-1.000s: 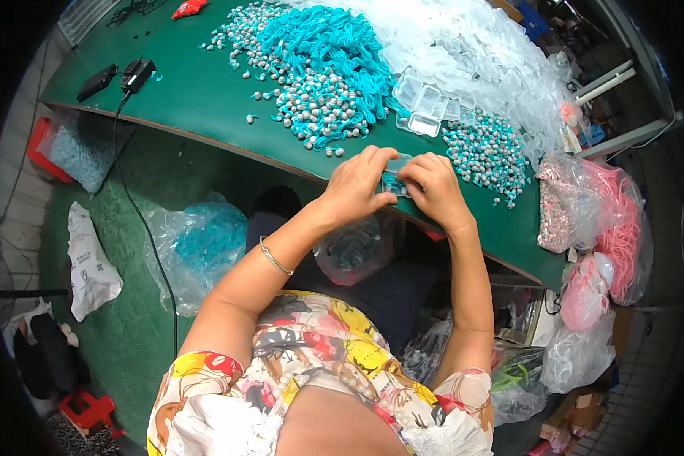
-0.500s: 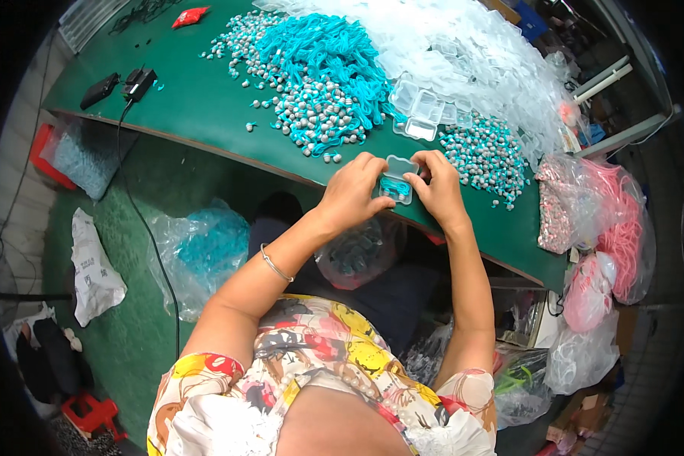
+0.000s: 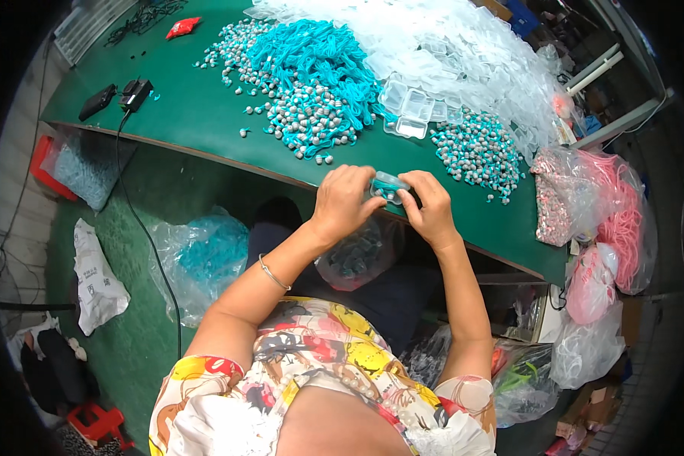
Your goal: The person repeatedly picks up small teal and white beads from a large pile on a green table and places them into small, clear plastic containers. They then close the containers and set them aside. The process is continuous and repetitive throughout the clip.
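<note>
At the table's near edge, my left hand (image 3: pixel 343 201) and my right hand (image 3: pixel 431 211) grip a small clear plastic box (image 3: pixel 388 187) from either side. Teal cord shows through its walls, and the lid looks folded down over it. Beyond my left hand lies a heap of teal cords (image 3: pixel 315 57), with grey-and-teal beads (image 3: pixel 311 118) in front of it. More such beads (image 3: pixel 479 152) are piled beyond my right hand. Between the piles sit open clear boxes (image 3: pixel 412 110), and a large mound of clear plastic boxes (image 3: pixel 463 49) fills the back.
The green table (image 3: pixel 197 114) carries a black adapter (image 3: pixel 135 94) with a hanging cable and a red packet (image 3: pixel 182 28). Bags of pink cord (image 3: pixel 615 220) hang at its right end. Below are a bag of teal material (image 3: pixel 209 247) and a bag (image 3: pixel 357 258) between my knees.
The box's lid, raised before, now lies down over the box. My hands have tilted the box and drawn slightly lower and to the left.
</note>
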`<state>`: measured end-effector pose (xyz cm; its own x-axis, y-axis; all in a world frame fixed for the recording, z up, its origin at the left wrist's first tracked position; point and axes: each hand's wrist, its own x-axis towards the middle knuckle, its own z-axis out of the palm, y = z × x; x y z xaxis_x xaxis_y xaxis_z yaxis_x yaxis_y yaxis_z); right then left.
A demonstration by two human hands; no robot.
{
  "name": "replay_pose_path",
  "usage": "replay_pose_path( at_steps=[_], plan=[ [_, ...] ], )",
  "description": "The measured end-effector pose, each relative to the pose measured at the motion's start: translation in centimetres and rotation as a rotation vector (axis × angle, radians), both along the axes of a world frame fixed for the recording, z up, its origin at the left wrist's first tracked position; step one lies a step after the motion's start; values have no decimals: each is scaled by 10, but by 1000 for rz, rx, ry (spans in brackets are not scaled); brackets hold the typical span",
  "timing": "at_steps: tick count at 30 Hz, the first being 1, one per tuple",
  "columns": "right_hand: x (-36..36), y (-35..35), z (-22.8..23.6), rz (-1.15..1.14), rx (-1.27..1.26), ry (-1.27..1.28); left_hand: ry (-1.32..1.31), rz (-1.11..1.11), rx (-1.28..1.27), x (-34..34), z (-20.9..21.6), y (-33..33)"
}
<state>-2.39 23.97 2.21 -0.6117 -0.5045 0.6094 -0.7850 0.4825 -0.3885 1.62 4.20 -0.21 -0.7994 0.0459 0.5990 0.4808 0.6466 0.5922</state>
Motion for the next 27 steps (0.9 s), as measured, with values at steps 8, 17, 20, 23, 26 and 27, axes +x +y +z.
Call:
replay_pose_path(
  at_steps=[8,17,20,23,26,27],
  plan=[
    [15,-2,-2,-28,57,7,36,-162,-151,-13,8,-7],
    [4,-15,5,67,-88,-446,-41,-258,55,-16,-1,-18],
    [-33,-8,7,136,-145,-478,-20,-215,162,-12,3,-6],
    [-63,-18,13,-434,213,359,31,-279,41,13,2,9],
    [-93,-2,-7,-478,335,360,-21,-409,-158,35,-12,20],
    [-94,-1,-4,-466,291,304,-49,-409,-156,37,-13,23]
  ],
)
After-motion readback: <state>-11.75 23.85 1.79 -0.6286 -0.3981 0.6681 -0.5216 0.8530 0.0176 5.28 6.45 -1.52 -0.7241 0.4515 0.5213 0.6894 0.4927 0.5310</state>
